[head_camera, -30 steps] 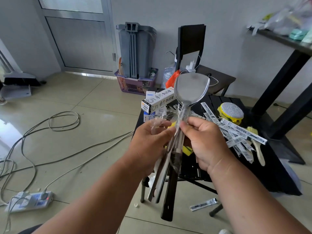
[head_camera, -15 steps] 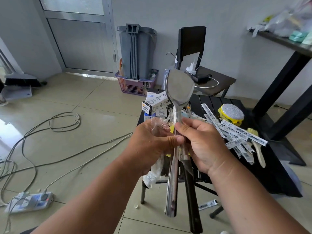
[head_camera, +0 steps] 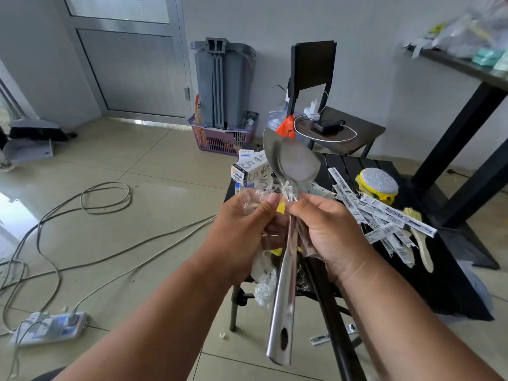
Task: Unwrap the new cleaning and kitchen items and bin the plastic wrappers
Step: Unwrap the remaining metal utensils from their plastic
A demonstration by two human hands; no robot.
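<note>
Held upright over the near-left corner of the black slatted table (head_camera: 464,295), the steel spatulas (head_camera: 286,243) have their necks pinched by the right hand (head_camera: 330,235). The left hand (head_camera: 242,235) grips the clear plastic wrapper (head_camera: 264,284), bunched and hanging beside the handles. Farther along the table lie barcode labels (head_camera: 384,218), a yellow scrubber (head_camera: 378,184) and small boxes (head_camera: 250,169); a grey bin (head_camera: 222,83) stands against the wall.
</note>
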